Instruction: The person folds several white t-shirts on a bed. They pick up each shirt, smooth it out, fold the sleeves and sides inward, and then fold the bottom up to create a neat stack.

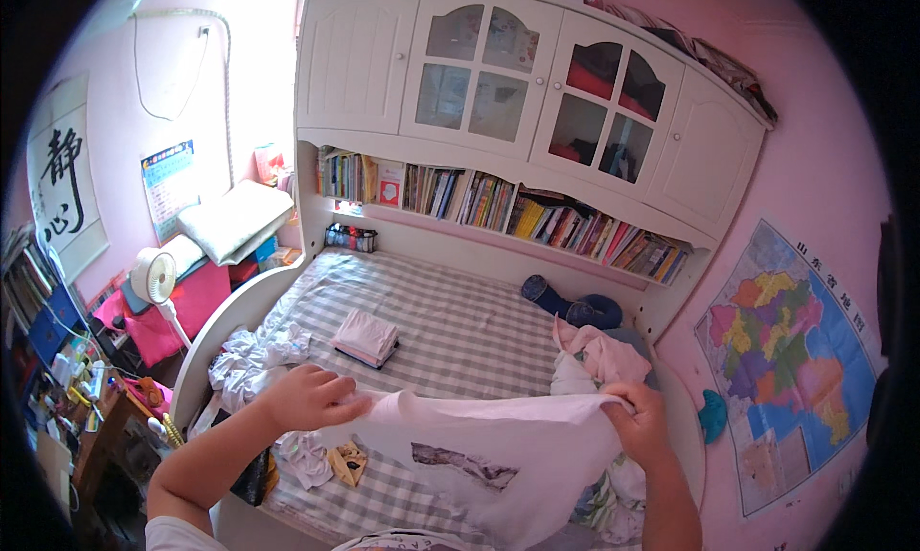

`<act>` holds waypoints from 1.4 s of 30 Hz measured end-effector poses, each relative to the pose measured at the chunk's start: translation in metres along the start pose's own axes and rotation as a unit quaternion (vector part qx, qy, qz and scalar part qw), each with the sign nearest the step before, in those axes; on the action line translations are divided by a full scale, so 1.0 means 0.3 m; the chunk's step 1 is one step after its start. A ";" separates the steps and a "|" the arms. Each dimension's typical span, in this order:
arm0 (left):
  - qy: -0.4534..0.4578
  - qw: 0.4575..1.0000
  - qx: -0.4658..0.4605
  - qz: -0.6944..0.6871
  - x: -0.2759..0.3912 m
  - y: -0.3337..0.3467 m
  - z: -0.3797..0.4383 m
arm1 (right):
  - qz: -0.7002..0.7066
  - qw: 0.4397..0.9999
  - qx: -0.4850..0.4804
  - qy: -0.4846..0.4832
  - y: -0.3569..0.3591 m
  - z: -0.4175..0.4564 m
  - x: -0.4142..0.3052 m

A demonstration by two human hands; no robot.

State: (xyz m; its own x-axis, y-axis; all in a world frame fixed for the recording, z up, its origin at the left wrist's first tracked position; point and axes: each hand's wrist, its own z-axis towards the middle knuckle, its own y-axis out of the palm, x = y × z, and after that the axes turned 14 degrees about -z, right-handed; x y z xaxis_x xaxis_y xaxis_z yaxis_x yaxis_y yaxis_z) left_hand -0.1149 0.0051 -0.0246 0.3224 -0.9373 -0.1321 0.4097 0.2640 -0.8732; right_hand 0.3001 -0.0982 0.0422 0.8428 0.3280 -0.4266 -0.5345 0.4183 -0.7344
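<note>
Stretched between my two hands above the bed is a white T-shirt (pixel 460 436) with a dark printed picture on it. My left hand (pixel 316 400) pinches one end of its upper edge, and my right hand (pixel 638 416) grips the other end. The cloth hangs down from both hands, its lower part over the checked bedsheet (pixel 460 335). Beyond my left hand a small stack of folded clothes (pixel 365 335) lies on the bed. A crumpled white garment (pixel 248 360) is heaped to the left of that stack.
Pink and white bedding (pixel 604 353) and a dark blue neck pillow (pixel 595 310) lie on the right. Near me are a yellow cloth (pixel 347 463) and a light crumpled garment (pixel 307 456). A bookshelf headboard (pixel 467 245) closes the far end. A white fan (pixel 153 276) stands left.
</note>
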 end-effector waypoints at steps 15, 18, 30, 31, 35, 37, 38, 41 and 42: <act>-0.290 0.867 0.083 -0.398 0.081 0.057 0.103 | -0.018 1.000 0.006 0.017 -0.019 -0.007 0.078; -0.330 0.854 0.000 -0.402 0.067 0.019 0.147 | -0.057 0.997 -0.010 0.042 -0.047 -0.021 0.076; -0.283 0.800 -0.110 -0.517 -0.055 -0.106 0.174 | -0.025 0.991 -0.129 -0.011 -0.114 0.020 0.074; -0.274 0.812 -0.114 -0.503 -0.050 -0.135 0.182 | -0.005 0.993 -0.118 -0.002 -0.122 0.024 0.070; -0.187 0.937 -0.026 -0.295 -0.037 -0.194 0.214 | -0.047 0.992 -0.102 -0.061 -0.038 0.024 0.096; -0.202 0.943 0.002 -0.266 -0.043 -0.186 0.207 | 0.040 0.986 -0.151 0.062 -0.027 0.004 0.096; -0.210 0.942 0.010 -0.261 -0.029 -0.186 0.200 | 0.105 0.980 -0.143 0.093 -0.022 -0.011 0.098; -0.197 0.957 0.060 -0.202 -0.027 -0.198 0.195 | 0.141 0.970 -0.141 0.141 -0.029 0.001 0.066; -0.188 0.964 0.076 -0.173 -0.030 -0.210 0.193 | 0.133 0.969 -0.146 0.151 -0.030 0.013 0.051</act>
State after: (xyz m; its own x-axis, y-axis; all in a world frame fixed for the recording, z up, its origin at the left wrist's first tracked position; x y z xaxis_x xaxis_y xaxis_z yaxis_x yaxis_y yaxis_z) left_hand -0.0942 0.0099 0.0588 0.4188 -0.8338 0.3597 0.6599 0.0074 -0.7513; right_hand 0.3177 -0.0937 0.0444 0.6817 0.1109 -0.7232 -0.7315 0.0821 -0.6769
